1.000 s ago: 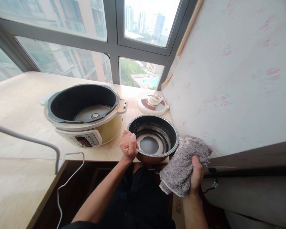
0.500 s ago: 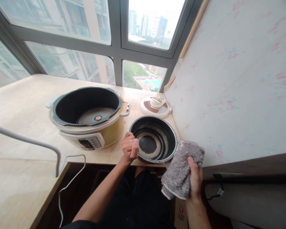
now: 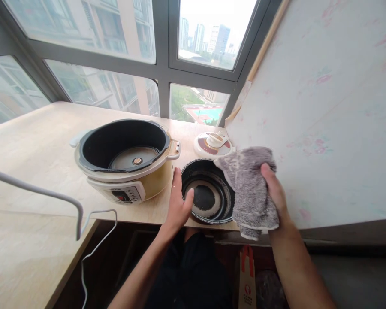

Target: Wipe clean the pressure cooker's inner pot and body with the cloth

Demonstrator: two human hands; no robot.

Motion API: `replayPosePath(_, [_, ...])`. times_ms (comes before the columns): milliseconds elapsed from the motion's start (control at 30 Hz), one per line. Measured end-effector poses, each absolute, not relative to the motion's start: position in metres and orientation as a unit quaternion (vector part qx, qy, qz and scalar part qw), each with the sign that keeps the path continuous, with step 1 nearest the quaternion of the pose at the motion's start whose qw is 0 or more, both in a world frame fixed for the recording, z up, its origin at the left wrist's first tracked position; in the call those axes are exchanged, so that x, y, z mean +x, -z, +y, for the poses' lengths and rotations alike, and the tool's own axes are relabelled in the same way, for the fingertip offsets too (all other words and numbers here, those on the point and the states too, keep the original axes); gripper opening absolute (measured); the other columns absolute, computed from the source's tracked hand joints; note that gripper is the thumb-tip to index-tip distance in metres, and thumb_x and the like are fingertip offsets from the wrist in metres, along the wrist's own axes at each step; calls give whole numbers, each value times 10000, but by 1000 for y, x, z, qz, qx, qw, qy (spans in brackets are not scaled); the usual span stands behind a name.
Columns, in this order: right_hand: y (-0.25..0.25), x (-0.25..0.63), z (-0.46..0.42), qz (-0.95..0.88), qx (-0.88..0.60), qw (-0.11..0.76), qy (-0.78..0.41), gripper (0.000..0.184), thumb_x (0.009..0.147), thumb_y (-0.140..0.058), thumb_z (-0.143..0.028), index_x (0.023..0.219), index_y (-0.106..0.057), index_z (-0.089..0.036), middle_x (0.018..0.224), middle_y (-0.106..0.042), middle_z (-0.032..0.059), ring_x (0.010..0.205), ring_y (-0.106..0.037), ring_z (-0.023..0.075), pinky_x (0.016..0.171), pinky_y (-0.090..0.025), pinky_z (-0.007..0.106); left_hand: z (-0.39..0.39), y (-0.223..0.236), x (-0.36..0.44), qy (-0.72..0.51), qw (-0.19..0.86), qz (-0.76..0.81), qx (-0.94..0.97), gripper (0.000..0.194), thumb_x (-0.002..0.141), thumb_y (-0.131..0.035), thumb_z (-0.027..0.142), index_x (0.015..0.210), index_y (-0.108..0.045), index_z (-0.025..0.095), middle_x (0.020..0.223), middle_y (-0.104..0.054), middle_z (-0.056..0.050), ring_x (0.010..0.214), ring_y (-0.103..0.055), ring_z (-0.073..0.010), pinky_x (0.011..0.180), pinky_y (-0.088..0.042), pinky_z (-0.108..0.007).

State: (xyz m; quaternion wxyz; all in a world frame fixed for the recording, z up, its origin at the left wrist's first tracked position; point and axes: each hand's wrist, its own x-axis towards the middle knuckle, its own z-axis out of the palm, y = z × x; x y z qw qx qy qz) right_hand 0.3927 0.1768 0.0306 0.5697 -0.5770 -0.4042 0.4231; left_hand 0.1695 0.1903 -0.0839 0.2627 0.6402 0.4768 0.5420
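Observation:
A black inner pot (image 3: 203, 198) with a worn, pale ring on its bottom stands at the table's front edge. At its left side is my left hand (image 3: 177, 208), fingers stretched along the outside of the rim and thumb apart over the inside. My right hand (image 3: 275, 189) grips a folded grey-brown towel (image 3: 251, 195), which hangs over the pot's right side and hides that part of the rim. To the left stands an electric pressure cooker (image 3: 157, 180), its top uncovered and a metal plate visible inside. A white and brown lid (image 3: 210, 148) lies behind the pot.
A pale wooden table (image 3: 28, 163) runs under the windows. A floral-papered wall (image 3: 328, 128) closes off the right side. A grey cable (image 3: 45, 189) crosses the left, and a thin white cord (image 3: 94, 251) hangs over the edge. Below stands a paper bag (image 3: 247, 279).
My left hand has opened from a fist and lies along the pot's left rim. My right hand has raised the towel up and forward over the pot's right side. The view has shifted slightly.

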Motion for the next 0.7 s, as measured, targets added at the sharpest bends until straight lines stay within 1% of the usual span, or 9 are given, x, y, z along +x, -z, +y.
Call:
replayPosePath(33, [-28, 389, 190, -385, -569, 556, -467, 591, 840, -631, -646, 1184, -651, -165, 1013, -737, 102, 898, -717, 279, 775, -603, 414, 191, 86, 171, -543, 311, 488, 608, 752, 957, -537, 302, 1619, -211, 157, 1670, -183, -113, 1550, -185, -241, 1267, -188, -428])
replayPosePath(67, [-25, 385, 202, -370, -561, 545, -502, 546, 819, -692, -600, 1134, -661, -155, 982, -740, 98, 882, -718, 271, 777, -602, 404, 192, 88, 172, -547, 351, 493, 578, 744, 952, -536, 310, 1613, -234, 147, 1667, -197, -110, 1547, -194, -237, 1271, -183, -414])
replayPosePath(133, [-13, 376, 225, -352, -544, 532, -545, 460, 818, -732, -526, 1088, -664, -160, 963, -746, 83, 886, -717, 251, 802, -596, 382, 194, 91, 174, -562, 400, 489, 533, 699, 944, -535, 309, 1587, -314, 147, 1648, -270, -99, 1535, -236, -228, 1273, -187, -387])
replayPosePath(200, [1, 366, 243, -343, -533, 526, -568, 422, 805, -764, -461, 1091, -659, -168, 986, -749, 69, 928, -712, 234, 852, -583, 363, 195, 91, 175, -583, 413, 477, 512, 634, 954, -512, 298, 1559, -378, 164, 1625, -332, -80, 1519, -282, -212, 1271, -196, -366])
replayPosePath(267, [14, 357, 254, -345, -523, 518, -583, 439, 770, -803, -423, 1098, -651, -174, 1019, -749, 60, 967, -704, 224, 897, -564, 350, 195, 91, 176, -598, 414, 467, 503, 581, 981, -476, 303, 1544, -409, 173, 1614, -358, -67, 1513, -296, -195, 1269, -200, -352])
replayPosePath(400, [26, 334, 259, -347, -484, 493, -634, 505, 697, -858, -424, 1075, -625, -184, 1022, -745, 48, 984, -698, 221, 923, -548, 354, 194, 91, 178, -622, 424, 446, 485, 534, 1029, -423, 372, 1527, -440, 181, 1604, -379, -57, 1513, -292, -177, 1262, -209, -326])
replayPosePath(533, [18, 306, 248, -368, -445, 436, -690, 516, 710, -848, -422, 1096, -600, -184, 1029, -734, 40, 952, -697, 194, 901, -547, 330, 196, 95, 180, -644, 446, 419, 459, 592, 1018, -438, 504, 1523, -452, 196, 1601, -385, -65, 1508, -308, -199, 1254, -230, -327])
replayPosePath(600, [11, 297, 239, -387, -450, 412, -692, 507, 715, -836, -372, 1119, -588, -190, 1029, -726, 24, 937, -688, 172, 879, -542, 300, 198, 98, 183, -657, 455, 410, 439, 656, 1012, -388, 590, 1534, -436, 197, 1599, -389, -77, 1503, -321, -210, 1252, -239, -334])
replayPosePath(700, [3, 297, 228, -421, -464, 350, -697, 501, 676, -810, -276, 1116, -586, -189, 996, -711, 6, 915, -666, 160, 838, -527, 271, 199, 103, 189, -669, 485, 396, 400, 730, 995, -296, 679, 1513, -468, 195, 1547, -465, -98, 1469, -386, -223, 1240, -272, -345])
